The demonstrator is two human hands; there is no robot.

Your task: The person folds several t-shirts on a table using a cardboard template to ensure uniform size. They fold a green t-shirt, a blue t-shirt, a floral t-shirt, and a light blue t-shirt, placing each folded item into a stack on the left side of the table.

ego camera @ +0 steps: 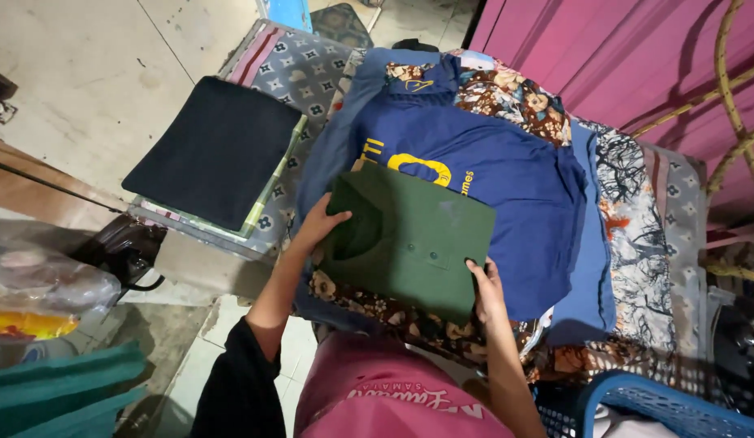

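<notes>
Both hands [316, 231] [486, 288] half hidden gripping folded green shirt [409, 239].

A black folded cloth [214, 150] lies left, a blue basket [661, 405] lower right, pink wall [620, 57] behind.
</notes>
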